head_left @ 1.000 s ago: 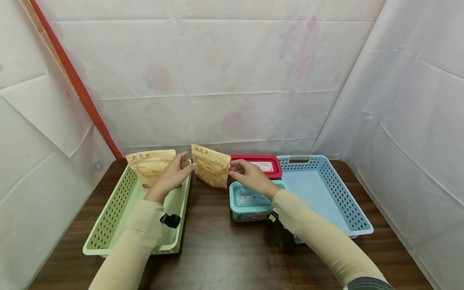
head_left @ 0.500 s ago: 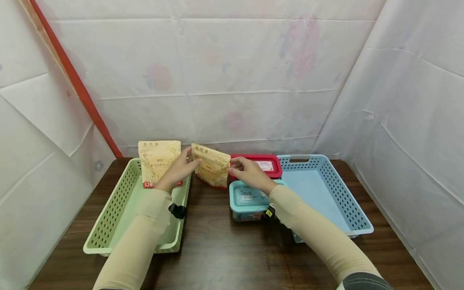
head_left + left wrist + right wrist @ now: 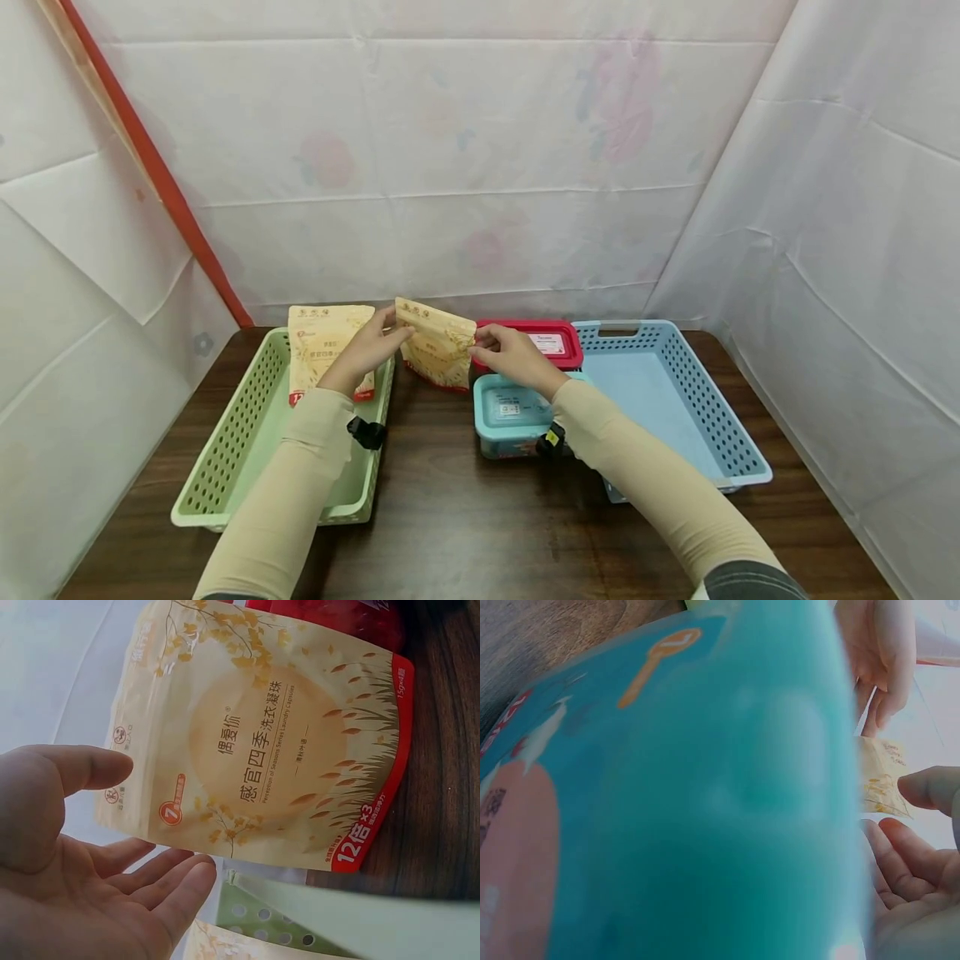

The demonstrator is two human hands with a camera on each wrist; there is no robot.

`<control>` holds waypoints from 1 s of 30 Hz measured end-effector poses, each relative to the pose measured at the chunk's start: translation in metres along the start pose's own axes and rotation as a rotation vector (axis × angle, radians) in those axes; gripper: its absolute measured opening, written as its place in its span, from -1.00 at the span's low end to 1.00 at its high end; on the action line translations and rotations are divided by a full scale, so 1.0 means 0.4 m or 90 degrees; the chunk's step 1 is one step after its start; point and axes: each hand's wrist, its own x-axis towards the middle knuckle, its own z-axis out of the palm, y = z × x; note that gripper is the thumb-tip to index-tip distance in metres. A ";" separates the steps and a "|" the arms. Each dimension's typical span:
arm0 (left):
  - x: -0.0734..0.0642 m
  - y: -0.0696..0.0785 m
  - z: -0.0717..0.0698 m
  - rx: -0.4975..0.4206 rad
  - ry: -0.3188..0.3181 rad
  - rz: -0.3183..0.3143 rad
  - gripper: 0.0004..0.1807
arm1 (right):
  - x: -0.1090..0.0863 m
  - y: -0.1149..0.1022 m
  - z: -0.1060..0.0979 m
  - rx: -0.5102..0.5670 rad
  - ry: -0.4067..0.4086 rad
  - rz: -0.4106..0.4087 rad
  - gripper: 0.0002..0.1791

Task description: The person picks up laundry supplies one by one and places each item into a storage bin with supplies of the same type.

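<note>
A cream pouch of laundry capsules (image 3: 437,342) with a red bottom band stands on the table between two baskets. My left hand (image 3: 369,348) is at its left edge. In the left wrist view, the thumb (image 3: 112,766) overlaps the pouch front while the fingers (image 3: 176,881) lie spread along its edge. At the opposite edge is my right hand (image 3: 512,357). The right wrist view shows its thumb and fingers (image 3: 907,862) apart, with the pouch corner between them. A second similar pouch (image 3: 306,354) stands in the green basket (image 3: 219,454), partly behind the left hand.
Right of the pouch sits a red-lidded box (image 3: 576,346). In front of it, under my right forearm, is a teal-lidded box (image 3: 498,425), which fills much of the right wrist view. A blue basket (image 3: 652,392) stands at the right on the dark wooden table (image 3: 450,533).
My left hand has moved right, up to the middle pouch's left edge. The pouch in the green basket has shifted right and straightened. My right hand has barely moved.
</note>
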 end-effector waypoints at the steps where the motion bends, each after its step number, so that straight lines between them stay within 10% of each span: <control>1: 0.000 0.000 -0.001 0.005 -0.001 -0.001 -0.14 | 0.001 -0.001 0.001 -0.002 0.000 0.001 -0.54; 10: 0.001 -0.011 -0.015 0.016 -0.001 -0.006 -0.33 | 0.001 -0.004 0.006 -0.049 0.004 -0.008 -0.80; 30: 0.007 -0.022 -0.020 -0.022 0.016 -0.047 -0.42 | -0.007 0.001 0.004 -0.033 0.008 -0.028 -0.71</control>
